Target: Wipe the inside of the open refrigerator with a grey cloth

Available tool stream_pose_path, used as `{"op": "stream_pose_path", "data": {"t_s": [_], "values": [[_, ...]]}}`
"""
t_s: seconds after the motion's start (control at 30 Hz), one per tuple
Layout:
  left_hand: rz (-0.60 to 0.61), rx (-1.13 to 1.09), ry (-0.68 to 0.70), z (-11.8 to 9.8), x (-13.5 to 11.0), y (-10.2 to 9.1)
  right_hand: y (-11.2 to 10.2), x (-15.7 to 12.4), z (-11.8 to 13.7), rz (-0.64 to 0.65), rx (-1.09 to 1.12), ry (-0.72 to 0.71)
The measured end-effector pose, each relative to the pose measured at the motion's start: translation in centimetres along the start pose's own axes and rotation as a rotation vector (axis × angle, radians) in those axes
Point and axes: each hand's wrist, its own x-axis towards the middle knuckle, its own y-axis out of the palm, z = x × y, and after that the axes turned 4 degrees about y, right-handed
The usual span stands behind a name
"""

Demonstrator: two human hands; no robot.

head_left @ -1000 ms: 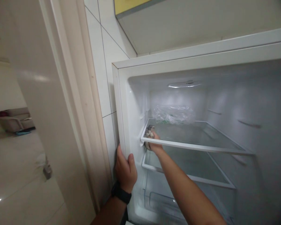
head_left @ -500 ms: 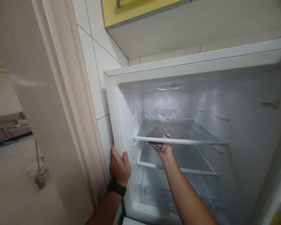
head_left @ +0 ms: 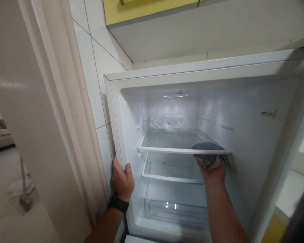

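Note:
My right hand (head_left: 214, 172) holds a bunched grey-and-beige patterned cloth (head_left: 206, 162) under the right part of the top glass shelf (head_left: 167, 140). Part of the cloth shows through the glass behind the shelf's white front edge; whether it presses on the underside I cannot tell. Around the left outer edge of the open white refrigerator (head_left: 116, 135) my left hand (head_left: 123, 180) is wrapped, thumb in front and some fingers hidden behind. A dark watch (head_left: 119, 203) is on that wrist.
Crumpled clear plastic (head_left: 169, 122) lies at the back of the top shelf. Below are a second glass shelf (head_left: 172, 165) and a transparent drawer (head_left: 177, 209). A yellow cabinet (head_left: 147, 11) hangs above. A door frame (head_left: 66, 101) stands close on the left.
My right hand has moved the cloth to the right beneath the top shelf. My left hand keeps its hold on the refrigerator's edge. The view has shifted slightly right.

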Motion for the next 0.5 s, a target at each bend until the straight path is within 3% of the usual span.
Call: {"op": "stream_pose_path", "data": {"t_s": [0.17, 0.33, 0.5], "values": [[0.01, 0.011, -0.039, -0.3, 0.1, -0.1, 3.9, -2.3, -3.3, 0.096, 0.138, 0.122], [0.006, 0.008, -0.03, 0.0, 0.0, -0.1, 10.7, -3.4, -10.8, 0.059, 0.068, 0.369], [0.002, 0.021, -0.041, 0.0, -0.1, 0.0, 17.2, -2.0, -18.5, 0.157, -0.025, 0.377]]}}
